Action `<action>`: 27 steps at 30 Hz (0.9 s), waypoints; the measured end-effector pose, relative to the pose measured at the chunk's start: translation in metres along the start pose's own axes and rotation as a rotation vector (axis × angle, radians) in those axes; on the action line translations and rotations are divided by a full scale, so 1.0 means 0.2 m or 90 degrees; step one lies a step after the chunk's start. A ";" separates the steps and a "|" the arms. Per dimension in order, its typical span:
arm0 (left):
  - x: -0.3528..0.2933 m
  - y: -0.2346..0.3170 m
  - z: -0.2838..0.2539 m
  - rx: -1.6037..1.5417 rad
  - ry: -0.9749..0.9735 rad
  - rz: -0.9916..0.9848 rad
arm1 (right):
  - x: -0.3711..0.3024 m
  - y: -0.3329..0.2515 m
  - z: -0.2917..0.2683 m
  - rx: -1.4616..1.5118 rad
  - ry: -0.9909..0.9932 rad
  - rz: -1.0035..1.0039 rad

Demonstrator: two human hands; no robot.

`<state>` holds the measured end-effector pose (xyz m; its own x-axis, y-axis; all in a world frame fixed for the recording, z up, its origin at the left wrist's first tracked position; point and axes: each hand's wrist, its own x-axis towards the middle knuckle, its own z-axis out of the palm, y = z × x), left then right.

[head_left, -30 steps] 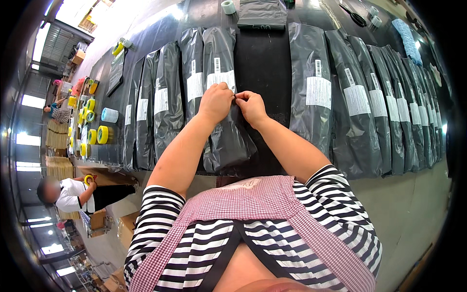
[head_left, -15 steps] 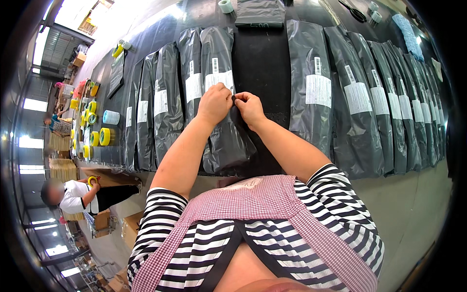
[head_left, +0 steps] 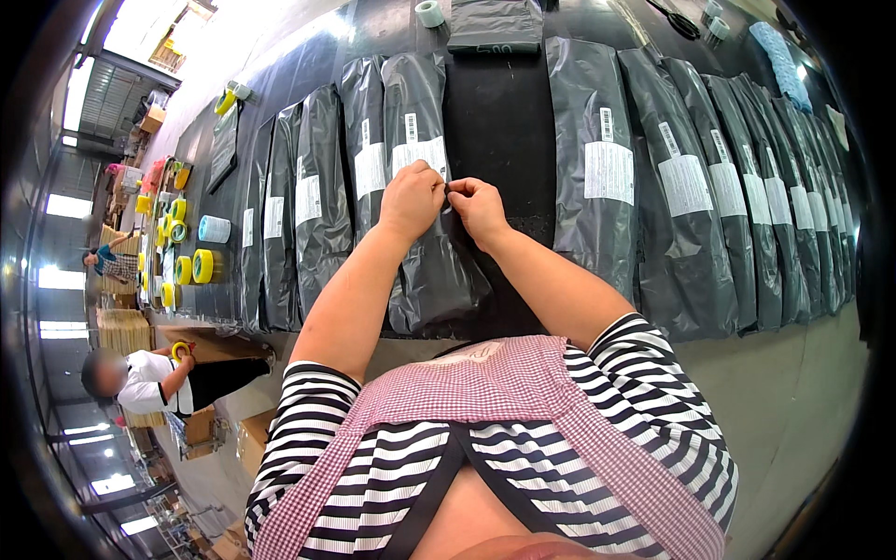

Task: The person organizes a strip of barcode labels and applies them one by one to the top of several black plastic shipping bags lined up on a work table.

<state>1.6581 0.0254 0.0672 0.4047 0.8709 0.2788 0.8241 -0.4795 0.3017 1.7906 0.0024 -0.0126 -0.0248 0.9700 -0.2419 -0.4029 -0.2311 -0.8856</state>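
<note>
A grey plastic mailing bag with a white label lies lengthwise in front of me. My left hand rests over its middle, fingers pinching the bag's right edge beside the label. Close by, fingertips nearly meeting the left ones, my right hand is pinched on the same edge. The exact bit of plastic between the fingertips is mostly hidden. Directly left lies another labelled bag. Across a dark strip of table to the right is a further labelled bag.
More grey bags overlap in a row at right, several others at left. Folded bags, a tape roll and scissors lie at the far side. Yellow tape rolls stand left. A person holds a tape roll beyond.
Both hands keep their pinch on the bag's edge with hardly any movement. The whole view has shifted very slightly.
</note>
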 end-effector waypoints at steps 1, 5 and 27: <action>0.00 0.00 0.00 -0.008 -0.003 -0.023 | -0.01 -0.02 0.01 -0.006 0.010 0.016; 0.04 -0.02 -0.01 -0.088 -0.050 -0.094 | -0.01 -0.04 0.01 0.013 0.041 0.061; 0.21 -0.16 -0.11 -0.315 -0.307 -0.269 | 0.05 0.01 -0.03 0.039 0.019 0.141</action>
<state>1.6403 0.0744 0.0887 0.3179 0.8855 -0.3387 0.7204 0.0066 0.6935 1.7950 0.0108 -0.0200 -0.0916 0.8929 -0.4409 -0.4453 -0.4327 -0.7839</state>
